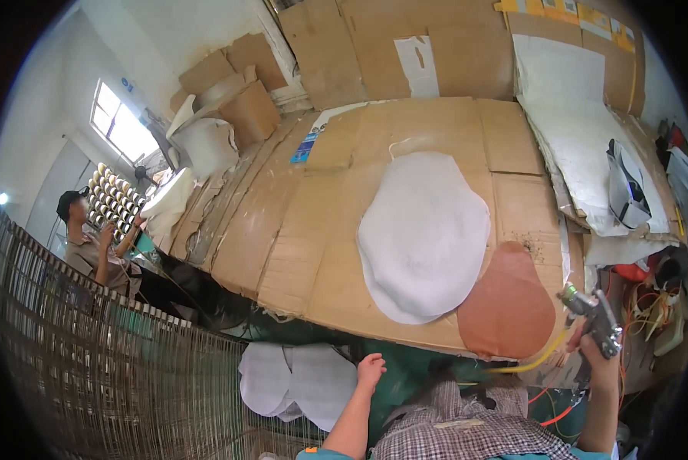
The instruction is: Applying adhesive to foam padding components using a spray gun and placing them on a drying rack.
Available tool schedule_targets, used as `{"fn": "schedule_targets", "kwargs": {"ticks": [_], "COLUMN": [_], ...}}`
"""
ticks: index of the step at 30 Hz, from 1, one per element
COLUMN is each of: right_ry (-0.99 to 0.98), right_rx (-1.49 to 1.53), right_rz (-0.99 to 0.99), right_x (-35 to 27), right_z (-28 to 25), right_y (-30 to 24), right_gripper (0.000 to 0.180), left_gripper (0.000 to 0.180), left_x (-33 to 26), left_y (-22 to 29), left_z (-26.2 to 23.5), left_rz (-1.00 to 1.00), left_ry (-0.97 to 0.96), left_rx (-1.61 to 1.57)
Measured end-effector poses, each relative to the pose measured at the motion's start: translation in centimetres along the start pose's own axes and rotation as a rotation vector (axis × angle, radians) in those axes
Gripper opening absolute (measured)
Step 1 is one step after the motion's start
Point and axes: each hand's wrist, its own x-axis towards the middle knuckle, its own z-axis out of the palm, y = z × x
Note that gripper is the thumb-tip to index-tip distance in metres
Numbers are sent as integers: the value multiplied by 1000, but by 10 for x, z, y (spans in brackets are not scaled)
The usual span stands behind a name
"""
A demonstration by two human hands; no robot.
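Observation:
My right hand [587, 343] grips a metal spray gun [598, 322] at the right front of the table, with a yellow hose [539, 360] near it. Just left of the gun, a reddish-brown, pear-shaped sheet [509, 307] lies flat at the table's front edge. Beside it, partly under its edge or touching it, is a stack of pale grey rounded sheets [424, 238]. My left hand [371, 370] hangs in front of the table with its fingers curled and nothing visible in them. Close to its left are more pale grey sheets [313, 383].
Cardboard covers the worktable [305, 230]. A slatted rack [129, 360] fills the lower left. White sheets drape a raised stack [562, 138] at the right, with tangled hoses [650, 307] below. Far left, another person [102, 253] works beside rows of round pieces [115, 195].

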Motion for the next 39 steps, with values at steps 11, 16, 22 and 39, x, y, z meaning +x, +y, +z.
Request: {"fn": "schedule_targets", "kwargs": {"ticks": [11,16,22,39], "right_ry": [-58,-95,-359,-136], "right_rx": [-32,-48,-35,-83], "right_rz": [27,56,135,59], "right_x": [-6,-14,-36,-10], "right_z": [-4,-31,-36,-41], "right_y": [-1,1,0,-3], "right_gripper": [62,63,57,60], "left_gripper": [20,19,20,33], "left_x": [0,11,19,65], "left_y": [79,87,99,116], "left_z": [21,21,30,109], "left_rz": [249,280,246,107], "left_ry": [2,8,35,175], "left_rx": [-78,-107,-185,16]}}
